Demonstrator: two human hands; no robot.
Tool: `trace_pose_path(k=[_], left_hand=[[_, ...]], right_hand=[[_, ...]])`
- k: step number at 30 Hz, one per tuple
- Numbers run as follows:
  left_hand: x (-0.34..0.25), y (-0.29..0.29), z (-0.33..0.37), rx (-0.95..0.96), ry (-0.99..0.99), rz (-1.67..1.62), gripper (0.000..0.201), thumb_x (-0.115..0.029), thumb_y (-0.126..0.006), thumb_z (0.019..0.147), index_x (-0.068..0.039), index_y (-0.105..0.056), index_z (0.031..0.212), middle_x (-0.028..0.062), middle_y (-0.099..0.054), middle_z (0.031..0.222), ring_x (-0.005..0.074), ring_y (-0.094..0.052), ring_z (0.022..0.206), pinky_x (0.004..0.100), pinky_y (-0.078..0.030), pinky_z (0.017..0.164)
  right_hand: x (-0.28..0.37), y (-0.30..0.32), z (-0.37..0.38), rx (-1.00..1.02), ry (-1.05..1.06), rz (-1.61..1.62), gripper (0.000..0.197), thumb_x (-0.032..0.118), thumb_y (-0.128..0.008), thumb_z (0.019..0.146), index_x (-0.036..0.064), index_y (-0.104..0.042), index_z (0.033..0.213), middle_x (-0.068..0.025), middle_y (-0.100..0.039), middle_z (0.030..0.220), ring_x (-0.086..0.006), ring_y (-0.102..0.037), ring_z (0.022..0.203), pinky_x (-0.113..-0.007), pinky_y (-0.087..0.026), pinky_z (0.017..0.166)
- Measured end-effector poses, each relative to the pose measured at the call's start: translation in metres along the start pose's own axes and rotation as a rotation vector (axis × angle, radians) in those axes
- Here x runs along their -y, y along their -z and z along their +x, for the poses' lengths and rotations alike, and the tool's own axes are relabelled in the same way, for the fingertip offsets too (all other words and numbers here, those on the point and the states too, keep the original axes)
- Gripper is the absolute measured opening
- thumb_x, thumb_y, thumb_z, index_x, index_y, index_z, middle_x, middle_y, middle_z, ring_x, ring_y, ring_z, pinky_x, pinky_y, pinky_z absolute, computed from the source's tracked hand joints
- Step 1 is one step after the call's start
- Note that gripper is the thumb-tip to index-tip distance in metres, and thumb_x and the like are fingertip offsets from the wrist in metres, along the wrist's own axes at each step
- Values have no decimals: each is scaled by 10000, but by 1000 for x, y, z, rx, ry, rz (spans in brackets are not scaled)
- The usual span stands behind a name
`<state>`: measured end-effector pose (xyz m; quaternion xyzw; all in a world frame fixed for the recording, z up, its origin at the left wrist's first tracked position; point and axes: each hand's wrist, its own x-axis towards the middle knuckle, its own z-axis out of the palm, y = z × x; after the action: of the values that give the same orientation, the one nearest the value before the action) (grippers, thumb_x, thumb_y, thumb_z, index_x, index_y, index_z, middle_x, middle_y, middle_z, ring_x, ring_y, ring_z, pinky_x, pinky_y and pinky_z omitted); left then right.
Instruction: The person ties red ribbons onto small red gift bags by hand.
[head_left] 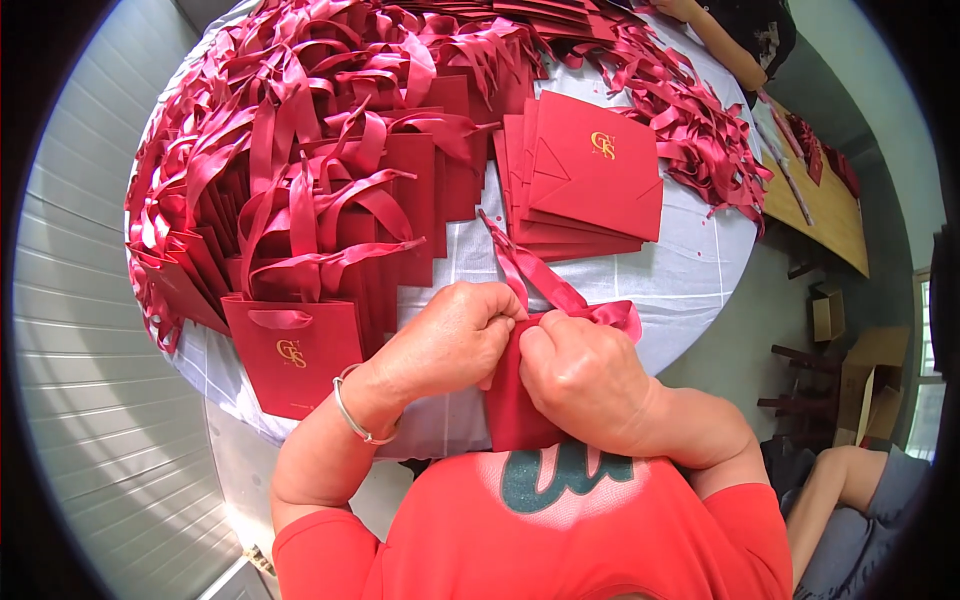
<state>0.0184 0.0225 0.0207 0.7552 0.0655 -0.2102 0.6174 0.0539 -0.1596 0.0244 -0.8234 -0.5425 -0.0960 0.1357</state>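
Note:
A red paper gift bag stands at the table's near edge, close against my body. My left hand pinches its top edge on the left, fingers closed. Beside it my right hand is closed on the top edge too, where a pink-red ribbon comes out. One ribbon end runs up and away from me; another loop shows behind my right knuckles. The fingertips and the spot where ribbon meets bag are partly hidden. Just beyond lies a stack of flat red bags with gold lettering.
Rows of red bags with ribbon handles crowd the round table's left side. Loose ribbons heap at the right on the white tablecloth. A co-worker's arm reaches in at the far right. Cardboard boxes stand on the floor.

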Motion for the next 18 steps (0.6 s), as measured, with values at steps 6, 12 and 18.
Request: trace_pose_path(k=[6, 12, 18], left_hand=[[3, 2, 0, -23, -60, 19, 184, 0, -462, 908, 70, -632, 899, 142, -648, 638, 190, -664, 528, 355, -529, 533], [-2, 0, -6, 5, -55, -20, 204, 9, -450, 887, 62, -646, 887, 139, -657, 643, 202, -695, 557, 352, -534, 540], [-6, -2, -15, 68, -10, -35, 179, 23, -465, 938, 36, -642, 953, 24, -638, 740, 109, -649, 570, 253, -492, 518]], right_hand=[[5, 4, 12, 112, -64, 52, 94, 54, -673, 753, 29, -587, 781, -125, -568, 731, -284, -625, 609, -381, -530, 556], [-19, 16, 17, 66, -197, 420, 103, 98, -711, 786, 20, -649, 815, -145, -632, 816, -350, -653, 734, -431, -533, 664], [-36, 22, 24, 264, -308, 716, 152, 125, -739, 779, 7, -648, 807, -137, -645, 823, -312, -653, 801, -401, -518, 695]])
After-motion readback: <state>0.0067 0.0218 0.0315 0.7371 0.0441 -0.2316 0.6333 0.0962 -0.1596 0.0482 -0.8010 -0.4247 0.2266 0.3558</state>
